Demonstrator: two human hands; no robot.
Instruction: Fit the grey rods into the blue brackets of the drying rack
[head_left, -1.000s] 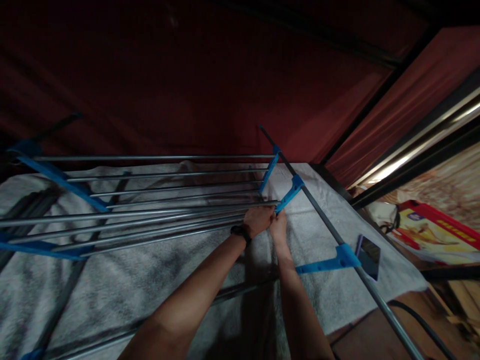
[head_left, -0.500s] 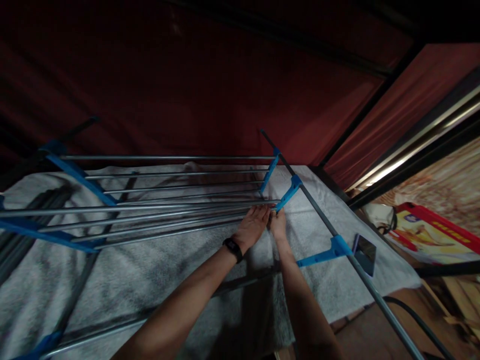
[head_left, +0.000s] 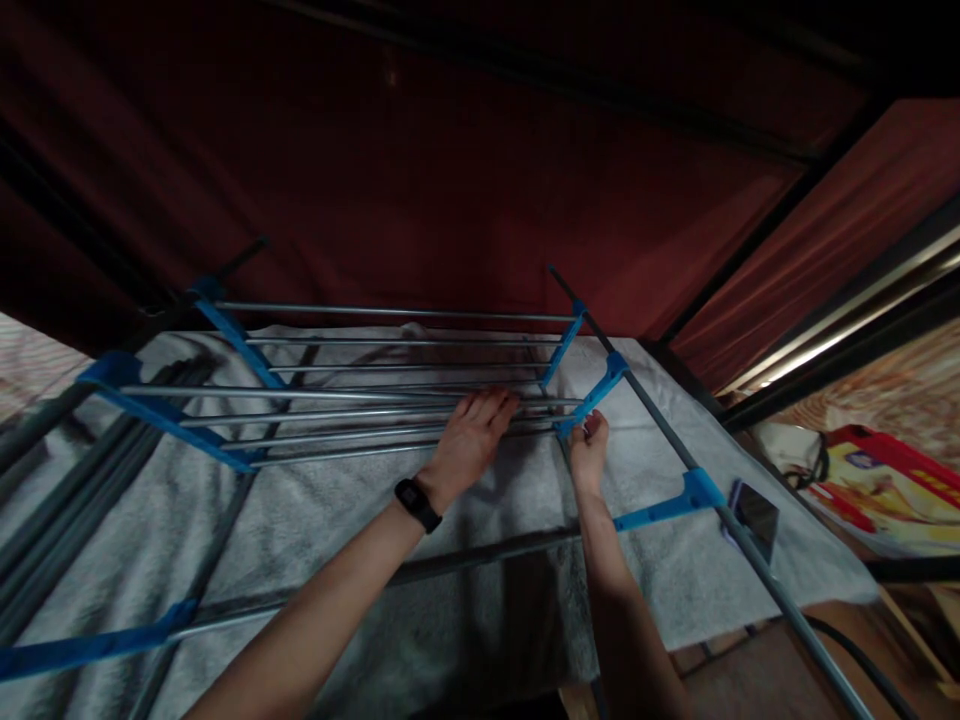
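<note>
Forearms reach up from the bottom edge, the left one wearing a black watch (head_left: 417, 504) at the wrist. Beneath them lies a grey towel (head_left: 315, 520), nubbly and thick, with a dark phone (head_left: 754, 515) resting flat on its right part.

A second ago both hands were bunched together at one spot, the left closed round the rod ends. Now the left hand (head_left: 472, 440) has let go and slid leftward: it lies open, fingers straight and together, palm down on the rods (head_left: 360, 395) of the drying rack. The right hand (head_left: 589, 450) has stayed by the blue bracket (head_left: 596, 395), fingers curled and pinched on its lower end. So the hold on the rack wing now seems to rest with the right hand alone, while the left only presses or steadies.

The rods are thin, round, bare metal, running side by side and catching dull light. The brackets are flat moulded plastic, bright blue, slanting off a grey side rail (head_left: 675, 440) that runs away diagonally. Behind the rack hangs a dark red curtain (head_left: 420, 200), matte and softly creased.
</note>
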